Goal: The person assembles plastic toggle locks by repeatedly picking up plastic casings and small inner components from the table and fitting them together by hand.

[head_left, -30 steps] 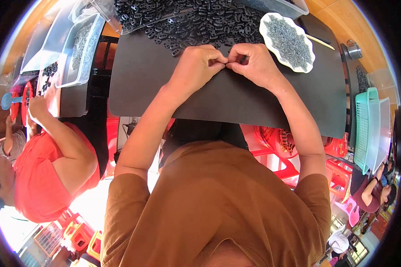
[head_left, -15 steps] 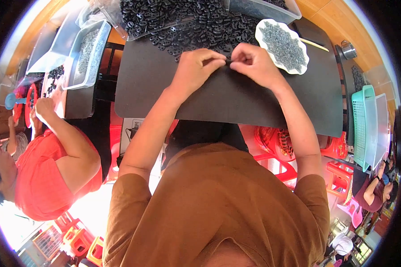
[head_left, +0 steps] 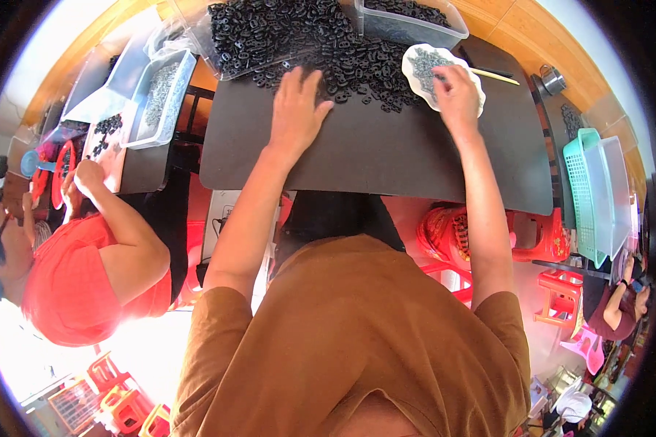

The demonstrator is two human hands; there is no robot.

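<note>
A heap of small black plastic pieces with holes [head_left: 375, 69] spreads over the far part of the dark table [head_left: 372, 156]. My left hand [head_left: 293, 113] rests at the near left edge of that heap, fingers stretched and thumb apart, its fingertips among the black pieces. Over a white scalloped dish [head_left: 481, 109] at the right, my right hand [head_left: 457, 98] reaches into small grey translucent pieces [head_left: 424, 67]. Its fingers are bent together at the dish; whatever lies between the tips is too small to make out.
Clear plastic bins [head_left: 455, 33] stand along the far edge. A pale stick [head_left: 497, 76] lies beside the dish. At left, a person in red [head_left: 87, 269] works near a bin of grey pieces [head_left: 153, 135]. A green basket [head_left: 579, 197] stands at right, red stools [head_left: 561, 298] below.
My hands were together in front of the heap, fingers pinched. Now they are apart: the left has moved slightly left and opened, the right has gone right to the dish.
</note>
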